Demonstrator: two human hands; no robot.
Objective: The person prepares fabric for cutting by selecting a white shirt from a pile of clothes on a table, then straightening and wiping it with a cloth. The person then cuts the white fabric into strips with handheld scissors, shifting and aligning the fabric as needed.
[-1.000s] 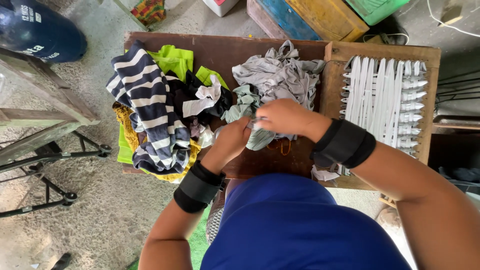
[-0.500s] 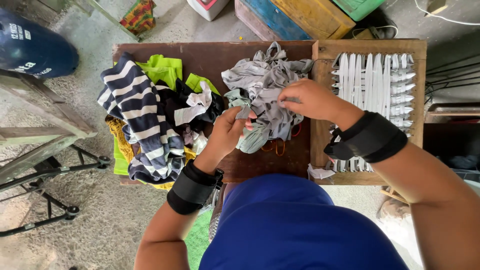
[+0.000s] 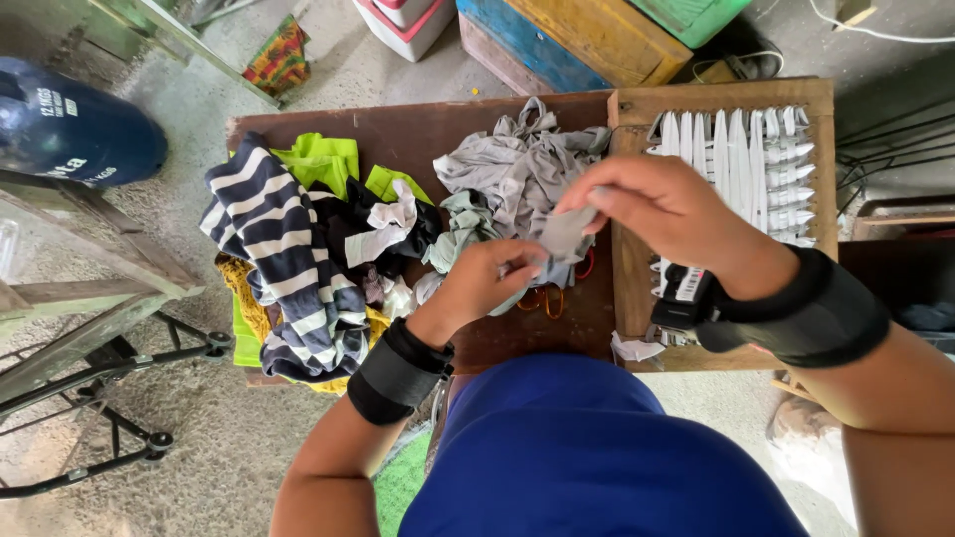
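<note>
Both hands pinch one small grey cloth scrap (image 3: 567, 237) above a brown wooden table (image 3: 418, 127). My left hand (image 3: 487, 283) grips its lower end, my right hand (image 3: 667, 214) its upper end, raised a little. Each wrist wears a black band. Behind the scrap lies a heap of grey rags (image 3: 522, 169). Orange-handled scissors (image 3: 545, 298) peek out under my left hand.
A navy-and-white striped garment (image 3: 284, 259) hangs over the table's left edge on green (image 3: 318, 159) and yellow cloth. A wooden tray of folded white strips (image 3: 741, 164) sits at the right. A dark blue drum (image 3: 75, 129), a metal frame (image 3: 90, 348) and coloured crates (image 3: 597, 35) surround the table.
My right hand has risen and drawn the grey scrap up out of the rag heap. My left hand has shifted right and keeps hold of the scrap's lower end.
</note>
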